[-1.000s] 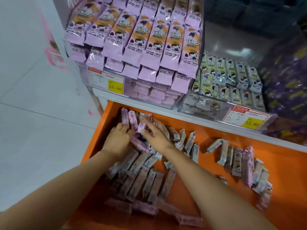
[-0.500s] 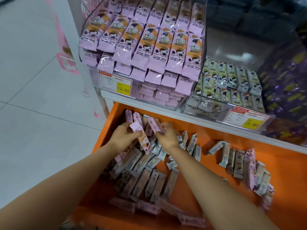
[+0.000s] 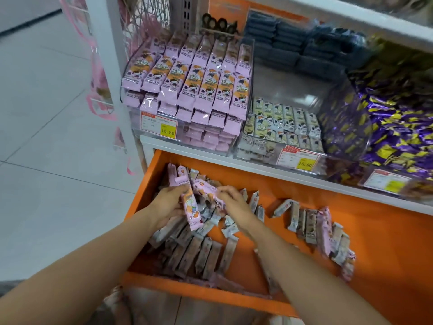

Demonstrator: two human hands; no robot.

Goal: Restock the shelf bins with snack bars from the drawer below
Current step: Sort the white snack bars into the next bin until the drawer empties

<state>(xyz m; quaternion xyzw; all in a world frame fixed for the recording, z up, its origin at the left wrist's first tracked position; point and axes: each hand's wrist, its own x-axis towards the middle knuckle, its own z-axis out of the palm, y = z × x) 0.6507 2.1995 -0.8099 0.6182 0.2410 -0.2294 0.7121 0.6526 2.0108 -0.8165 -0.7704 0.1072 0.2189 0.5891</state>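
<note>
Over the orange drawer [image 3: 187,290], left hand [image 3: 167,205] curls round a pink bar [image 3: 191,208], right hand [image 3: 234,204] pinches a second bar [image 3: 207,187] at its 10 o'clock; the pink-stocked bin [image 3: 134,118] sits at 12 o'clock

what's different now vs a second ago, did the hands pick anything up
Yes. Both hands have lifted a little out of the pile. The left hand now grips a pink bar held nearly upright, and the right hand holds a second pink bar beside it. The camera has tilted up too. Unchanged: the orange drawer stays open, and the loose bars at its right and the pink shelf bin look as before.
</note>
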